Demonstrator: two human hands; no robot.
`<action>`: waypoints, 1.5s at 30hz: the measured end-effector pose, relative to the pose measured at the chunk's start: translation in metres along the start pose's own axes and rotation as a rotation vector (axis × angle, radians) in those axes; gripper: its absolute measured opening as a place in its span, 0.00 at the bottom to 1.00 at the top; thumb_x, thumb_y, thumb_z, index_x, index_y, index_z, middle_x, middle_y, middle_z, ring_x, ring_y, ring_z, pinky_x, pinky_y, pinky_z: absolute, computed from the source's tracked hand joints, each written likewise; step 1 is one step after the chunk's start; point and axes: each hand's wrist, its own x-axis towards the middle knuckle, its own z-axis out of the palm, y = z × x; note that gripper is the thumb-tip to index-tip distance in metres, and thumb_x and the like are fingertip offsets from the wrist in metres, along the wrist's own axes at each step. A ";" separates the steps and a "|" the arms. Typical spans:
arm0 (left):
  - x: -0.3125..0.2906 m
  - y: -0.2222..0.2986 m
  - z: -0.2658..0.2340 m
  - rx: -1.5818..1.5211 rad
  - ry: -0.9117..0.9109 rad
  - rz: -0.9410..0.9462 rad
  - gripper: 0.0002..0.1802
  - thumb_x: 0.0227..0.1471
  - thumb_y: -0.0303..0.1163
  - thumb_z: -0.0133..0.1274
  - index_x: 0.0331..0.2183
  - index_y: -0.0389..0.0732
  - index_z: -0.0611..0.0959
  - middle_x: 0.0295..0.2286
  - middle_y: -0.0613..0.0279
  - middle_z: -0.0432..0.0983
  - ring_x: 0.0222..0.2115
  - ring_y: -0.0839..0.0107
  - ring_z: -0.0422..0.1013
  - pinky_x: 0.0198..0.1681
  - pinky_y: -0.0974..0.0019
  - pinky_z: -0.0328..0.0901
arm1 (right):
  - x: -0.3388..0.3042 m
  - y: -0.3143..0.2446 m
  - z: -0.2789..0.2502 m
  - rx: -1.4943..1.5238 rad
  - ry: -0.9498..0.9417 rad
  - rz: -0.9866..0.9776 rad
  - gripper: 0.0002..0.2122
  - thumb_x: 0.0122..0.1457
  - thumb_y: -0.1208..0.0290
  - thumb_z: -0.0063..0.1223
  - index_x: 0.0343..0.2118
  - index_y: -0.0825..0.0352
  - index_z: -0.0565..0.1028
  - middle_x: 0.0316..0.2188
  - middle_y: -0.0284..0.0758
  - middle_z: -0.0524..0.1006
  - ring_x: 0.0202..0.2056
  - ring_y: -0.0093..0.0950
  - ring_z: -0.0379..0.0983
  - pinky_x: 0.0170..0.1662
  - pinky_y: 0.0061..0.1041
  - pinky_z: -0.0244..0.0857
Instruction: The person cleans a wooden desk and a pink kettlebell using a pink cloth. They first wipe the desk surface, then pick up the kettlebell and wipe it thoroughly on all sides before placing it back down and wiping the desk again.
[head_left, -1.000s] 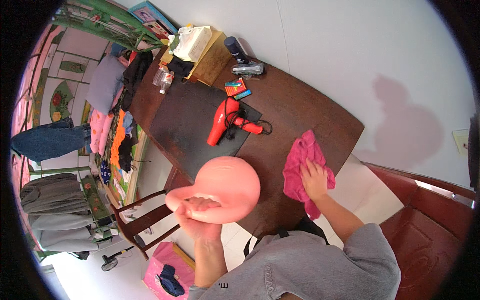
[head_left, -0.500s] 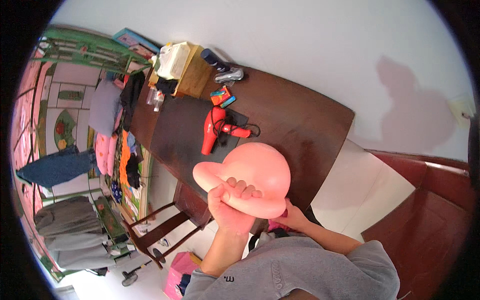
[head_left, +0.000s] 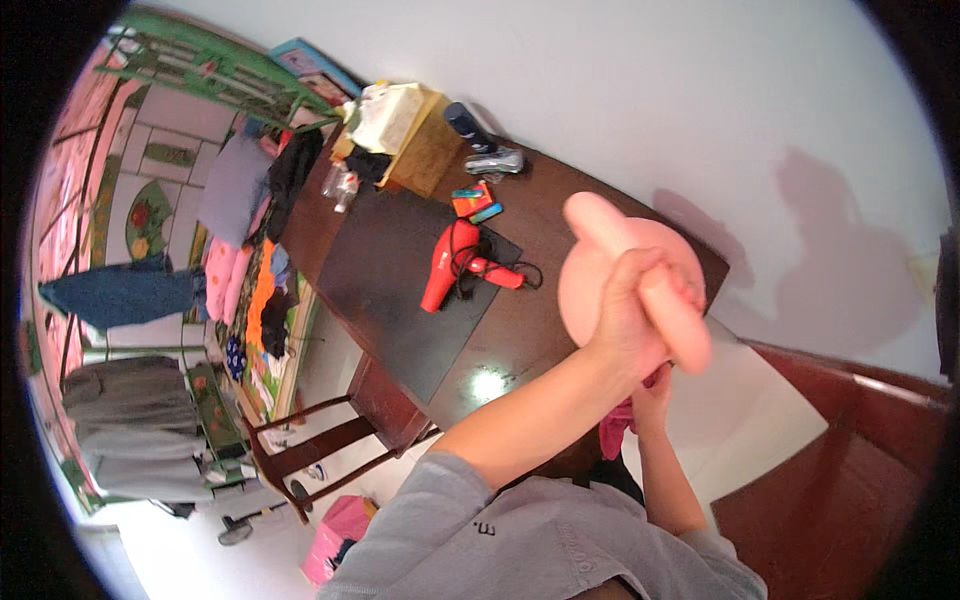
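Note:
A smooth, light pink balloon-like thing [head_left: 580, 290], with a round bulb and a thick tube-like part, is held up over the right end of the table. My left hand [head_left: 640, 305] is closed round the tube part, its fingers wrapped over it. Just below, my right hand [head_left: 653, 400] is closed on a dark pink, cloth-like thing [head_left: 616, 432] that hangs down beside it. The left hand and the balloon-like thing partly hide the right fingers.
A red hair dryer [head_left: 455, 260] with a black cord lies on a dark mat [head_left: 380, 270] on the brown table [head_left: 560, 180]. Behind are a dark blue bottle [head_left: 468, 127], small colourful packs [head_left: 472, 200] and a box [head_left: 418, 150]. A wooden chair [head_left: 330, 440] stands left, near hanging clothes.
My left hand has carried the pink balloon-like thing right and up, turning it so the tube slants downward. The right hand has moved right with the dark pink thing. The view has shifted slightly.

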 end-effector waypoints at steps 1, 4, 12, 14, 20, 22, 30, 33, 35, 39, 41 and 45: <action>0.007 -0.003 0.008 -0.003 0.011 -0.019 0.13 0.47 0.40 0.60 0.31 0.47 0.75 0.24 0.64 0.70 0.28 0.63 0.69 0.37 0.57 0.67 | 0.009 -0.004 -0.004 0.028 -0.010 0.032 0.26 0.53 0.77 0.70 0.54 0.73 0.71 0.48 0.40 0.78 0.47 0.30 0.76 0.53 0.30 0.70; 0.023 -0.005 0.017 -0.022 -0.019 -0.021 0.13 0.45 0.39 0.60 0.30 0.47 0.73 0.24 0.63 0.69 0.29 0.64 0.68 0.38 0.59 0.67 | 0.031 -0.004 -0.014 -0.048 0.007 0.039 0.24 0.54 0.77 0.68 0.53 0.73 0.71 0.48 0.39 0.78 0.48 0.30 0.75 0.54 0.31 0.69; 0.040 -0.002 0.023 0.022 -0.082 -0.045 0.17 0.52 0.44 0.60 0.35 0.44 0.73 0.29 0.63 0.71 0.35 0.67 0.69 0.42 0.61 0.68 | 0.064 -0.003 -0.034 -0.172 -0.033 -0.025 0.19 0.58 0.77 0.66 0.50 0.71 0.71 0.44 0.37 0.79 0.43 0.26 0.76 0.49 0.27 0.71; 0.030 0.008 0.029 0.159 -0.045 -0.100 0.20 0.54 0.48 0.60 0.38 0.43 0.75 0.31 0.63 0.72 0.37 0.68 0.70 0.42 0.64 0.68 | 0.060 0.006 -0.027 0.004 -0.039 -0.011 0.18 0.60 0.74 0.66 0.50 0.70 0.72 0.44 0.37 0.79 0.43 0.26 0.76 0.49 0.26 0.71; -0.021 0.014 -0.067 0.837 -0.020 0.379 0.17 0.65 0.42 0.54 0.44 0.38 0.81 0.38 0.64 0.79 0.39 0.70 0.76 0.43 0.65 0.71 | -0.003 -0.016 0.009 0.075 -0.252 0.276 0.16 0.64 0.73 0.62 0.52 0.69 0.73 0.46 0.37 0.77 0.45 0.25 0.75 0.52 0.26 0.72; -0.057 0.032 -0.122 1.020 -0.078 0.565 0.15 0.65 0.38 0.54 0.46 0.37 0.82 0.43 0.59 0.81 0.43 0.65 0.78 0.46 0.64 0.72 | -0.018 -0.033 0.026 0.113 -0.353 0.223 0.16 0.63 0.74 0.62 0.52 0.69 0.73 0.47 0.36 0.77 0.47 0.25 0.75 0.53 0.26 0.71; -0.162 0.051 -0.303 2.080 0.259 0.717 0.27 0.63 0.42 0.52 0.60 0.42 0.76 0.63 0.40 0.63 0.64 0.44 0.61 0.66 0.50 0.58 | -0.025 0.013 0.081 -1.319 -0.486 -0.635 0.44 0.52 0.51 0.68 0.71 0.51 0.60 0.73 0.54 0.49 0.72 0.57 0.45 0.69 0.62 0.42; -0.176 0.038 -0.363 2.064 0.185 0.483 0.33 0.64 0.44 0.51 0.64 0.40 0.69 0.65 0.38 0.59 0.67 0.43 0.56 0.69 0.49 0.55 | -0.038 0.046 0.105 -1.512 -0.356 -0.732 0.44 0.52 0.45 0.66 0.71 0.52 0.60 0.73 0.51 0.49 0.73 0.54 0.41 0.70 0.63 0.38; -0.198 0.036 -0.379 1.989 0.190 0.438 0.34 0.63 0.44 0.52 0.65 0.39 0.67 0.65 0.38 0.59 0.66 0.43 0.57 0.69 0.49 0.54 | -0.054 0.069 0.126 -1.490 -0.247 -0.695 0.44 0.53 0.43 0.64 0.71 0.52 0.60 0.73 0.50 0.50 0.74 0.52 0.40 0.71 0.62 0.37; -0.249 0.054 -0.404 1.925 0.455 0.674 0.34 0.62 0.40 0.53 0.66 0.39 0.67 0.65 0.38 0.58 0.66 0.41 0.57 0.69 0.49 0.55 | -0.112 0.105 0.170 -1.538 -0.581 -0.857 0.38 0.53 0.49 0.63 0.67 0.54 0.66 0.71 0.47 0.56 0.73 0.49 0.43 0.71 0.60 0.38; -0.273 0.065 -0.419 1.942 0.599 0.704 0.34 0.61 0.39 0.54 0.65 0.40 0.69 0.65 0.36 0.57 0.66 0.37 0.56 0.68 0.47 0.55 | -0.149 0.121 0.187 -1.472 -0.812 -0.962 0.34 0.53 0.54 0.61 0.64 0.57 0.69 0.69 0.44 0.60 0.72 0.47 0.47 0.71 0.57 0.39; -0.315 0.070 -0.461 2.071 0.760 0.577 0.32 0.61 0.42 0.52 0.64 0.41 0.71 0.66 0.31 0.54 0.66 0.34 0.54 0.68 0.45 0.55 | -0.217 0.143 0.186 -1.205 -1.189 -1.005 0.26 0.52 0.61 0.61 0.55 0.60 0.77 0.64 0.38 0.69 0.70 0.39 0.53 0.71 0.53 0.43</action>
